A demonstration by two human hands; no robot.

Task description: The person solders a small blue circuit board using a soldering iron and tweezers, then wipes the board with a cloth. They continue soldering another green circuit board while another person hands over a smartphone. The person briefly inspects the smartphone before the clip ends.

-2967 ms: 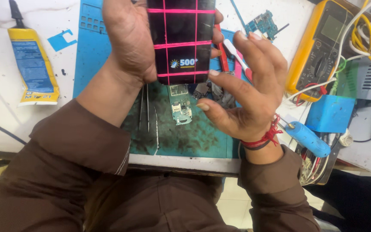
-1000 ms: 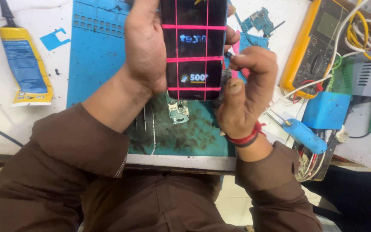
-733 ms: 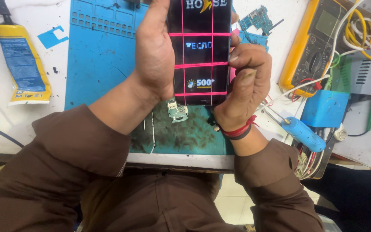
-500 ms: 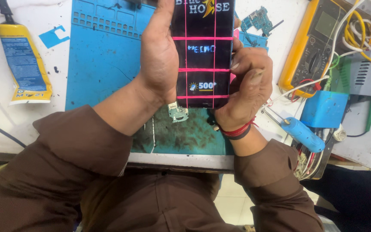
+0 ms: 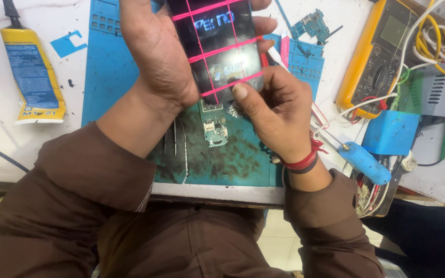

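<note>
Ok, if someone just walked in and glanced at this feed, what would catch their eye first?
First the phone at top centre, its dark screen crossed by bright pink lines, held between the left hand and the right hand above the blue work mat. Next the small green circuit board lying on the mat just below it. Then the yellow multimeter at the upper right, among tangled wires.

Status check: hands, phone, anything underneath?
Left hand grips phone from its left side. Right hand pinches the lower right corner, thumb on screen. Small circuit board on blue mat below; nothing blocking.
</note>
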